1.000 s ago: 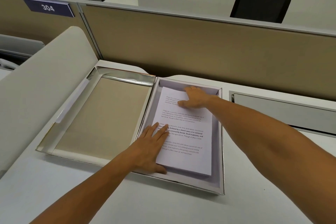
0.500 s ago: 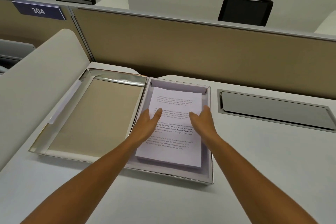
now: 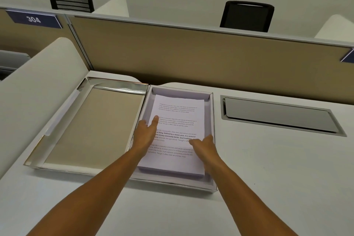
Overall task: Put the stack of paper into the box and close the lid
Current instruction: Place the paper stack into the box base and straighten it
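hands [image 3: 176, 140] now nearer, flanking flat paper [image 3: 179, 120]

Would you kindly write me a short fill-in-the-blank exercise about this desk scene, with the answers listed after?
1. The paper stack lies inside the ____.
2. The open lid lies to the ____ of the box.
3. The left hand and right hand both rest on the ____.
4. The blue sign reads ____.

Answers: box; left; paper; 304
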A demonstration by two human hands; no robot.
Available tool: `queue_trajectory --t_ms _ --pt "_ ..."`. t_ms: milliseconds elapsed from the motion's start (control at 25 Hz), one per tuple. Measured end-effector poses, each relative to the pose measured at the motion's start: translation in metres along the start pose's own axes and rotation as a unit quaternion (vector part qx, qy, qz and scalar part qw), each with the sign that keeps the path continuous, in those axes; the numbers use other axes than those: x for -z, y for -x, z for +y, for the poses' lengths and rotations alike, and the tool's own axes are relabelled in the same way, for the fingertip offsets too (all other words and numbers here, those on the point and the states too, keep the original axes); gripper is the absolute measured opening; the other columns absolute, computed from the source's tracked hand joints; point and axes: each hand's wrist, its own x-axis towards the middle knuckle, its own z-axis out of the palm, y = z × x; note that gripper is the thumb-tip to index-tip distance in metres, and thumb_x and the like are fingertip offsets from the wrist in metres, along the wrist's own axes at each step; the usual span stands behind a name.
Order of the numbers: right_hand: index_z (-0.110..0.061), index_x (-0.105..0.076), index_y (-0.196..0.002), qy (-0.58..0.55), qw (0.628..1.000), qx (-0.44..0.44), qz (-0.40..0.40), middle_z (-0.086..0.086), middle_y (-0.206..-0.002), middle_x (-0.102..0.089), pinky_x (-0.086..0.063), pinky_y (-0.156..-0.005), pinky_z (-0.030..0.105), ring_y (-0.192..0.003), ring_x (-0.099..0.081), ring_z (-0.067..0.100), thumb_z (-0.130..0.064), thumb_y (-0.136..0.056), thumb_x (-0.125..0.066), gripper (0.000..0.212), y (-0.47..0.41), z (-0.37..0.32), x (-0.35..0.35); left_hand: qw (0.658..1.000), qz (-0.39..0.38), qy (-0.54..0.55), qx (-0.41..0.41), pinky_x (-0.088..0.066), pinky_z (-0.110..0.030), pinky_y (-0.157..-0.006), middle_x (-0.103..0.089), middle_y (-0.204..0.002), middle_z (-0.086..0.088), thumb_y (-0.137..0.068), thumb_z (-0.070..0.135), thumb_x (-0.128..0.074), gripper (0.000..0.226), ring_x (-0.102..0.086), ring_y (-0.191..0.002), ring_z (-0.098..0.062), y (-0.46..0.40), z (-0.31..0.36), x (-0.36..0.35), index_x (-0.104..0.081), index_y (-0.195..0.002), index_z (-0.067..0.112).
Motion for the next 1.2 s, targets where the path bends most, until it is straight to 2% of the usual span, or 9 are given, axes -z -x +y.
queue_trajectory --t_ms 200,320,440,520,600,720,840,1080,1200 --pt "-0.021 -0.05 -0.098 0.035 0.999 0.004 0.006 -0.008 -0.091 -0.06 -0.047 -0.057 0.023 -0.078 -0.059 0.01 -0.024 -0.093 -0.059 0.011 -0.004 0.006 0.003 1.0 -0.003 0.002 -0.006 -0.042 -0.045 -0.099 -0.044 -0.148 -0.008 -0.086 0.067 -0.047 0.077 -0.046 -0.13 -0.031 -0.002 -0.004 0.0 -0.034 -0.144 0.017" --pt "-0.027 -0.046 -0.079 0.049 0.999 0.005 0.0 -0.011 -0.082 -0.058 -0.049 -0.06 0.026 -0.074 -0.06 0.011 -0.025 -0.093 -0.058 0.018 -0.006 0.007 0.004 1.0 -0.006 0.003 -0.017 -0.041 -0.042 -0.095 -0.043 -0.149 -0.008 -0.086 0.067 -0.047 0.079 -0.046 -0.131 -0.031 -0.002 -0.005 -0.002 -0.033 -0.145 0.017" --pt "-0.024 -0.054 -0.096 0.057 0.998 0.004 -0.004 -0.007 -0.09 -0.061 -0.049 -0.059 0.025 -0.078 -0.061 0.012 -0.025 -0.093 -0.058 0.005 -0.003 0.005 0.004 1.0 -0.007 -0.007 -0.029 -0.042 -0.044 -0.098 -0.042 -0.15 -0.01 -0.087 0.067 -0.048 0.081 -0.045 -0.132 -0.032 0.003 -0.005 -0.003 -0.031 -0.147 0.015" --pt "-0.013 -0.046 -0.132 0.06 0.998 0.0 -0.016 -0.001 -0.114 -0.063 -0.052 -0.066 0.027 -0.095 -0.063 0.018 -0.024 -0.093 -0.057 0.042 0.0 0.003 0.001 0.999 -0.019 -0.025 -0.036 -0.042 -0.046 -0.102 -0.04 -0.151 -0.011 -0.087 0.066 -0.048 0.084 -0.043 -0.134 -0.033 0.005 -0.005 -0.002 -0.026 -0.149 0.014" --pt "-0.009 -0.031 -0.148 0.063 0.998 0.008 -0.026 0.005 -0.138 -0.056 -0.053 -0.084 0.032 -0.112 -0.059 0.023 -0.021 -0.094 -0.057 0.061 0.004 0.002 -0.002 0.995 -0.03 -0.07 -0.058 -0.044 -0.047 -0.101 -0.042 -0.15 -0.012 -0.087 0.064 -0.049 0.084 -0.046 -0.133 -0.035 0.008 -0.003 0.001 -0.024 -0.149 0.013" --pt "-0.004 -0.016 -0.153 0.076 0.997 0.026 -0.021 0.008 -0.155 -0.04 -0.048 -0.107 0.042 -0.133 -0.048 0.028 -0.017 -0.09 -0.059 0.078 0.011 0.002 -0.005 0.969 -0.008 -0.176 -0.173 -0.052 -0.045 -0.092 -0.056 -0.138 -0.011 -0.088 0.055 -0.056 0.069 -0.059 -0.119 -0.033 0.015 -0.004 0.01 -0.037 -0.139 0.013" --pt "-0.005 -0.008 -0.154 0.12 0.991 0.067 0.002 0.01 -0.162 -0.026 -0.043 -0.112 0.047 -0.143 -0.037 0.031 -0.02 -0.088 -0.063 0.088 0.02 0.006 -0.007 0.943 0.043 -0.204 -0.259 -0.054 -0.044 -0.09 -0.062 -0.132 -0.008 -0.089 0.052 -0.058 0.058 -0.064 -0.112 -0.031 0.023 -0.01 0.023 -0.048 -0.134 0.016" --pt "-0.02 -0.007 -0.157 0.243 0.944 0.217 0.055 0.004 -0.164 -0.022 -0.041 -0.113 0.051 -0.148 -0.03 0.03 -0.037 -0.088 -0.068 0.093 0.038 0.007 -0.01 0.955 0.138 -0.146 -0.22 -0.046 -0.046 -0.102 -0.061 -0.132 -0.015 -0.093 0.042 -0.057 0.05 -0.057 -0.121 -0.034 0.023 -0.031 0.06 -0.054 -0.131 0.01" --pt "-0.023 -0.009 -0.157 0.249 0.935 0.25 0.041 0.002 -0.163 -0.024 -0.041 -0.114 0.051 -0.148 -0.031 0.028 -0.037 -0.088 -0.067 0.091 0.046 0.003 -0.013 0.931 0.233 -0.219 -0.174 -0.014 -0.059 -0.116 -0.058 -0.134 -0.016 -0.091 0.041 -0.059 0.048 -0.038 -0.137 -0.04 0.025 -0.045 0.078 -0.056 -0.128 0.01"
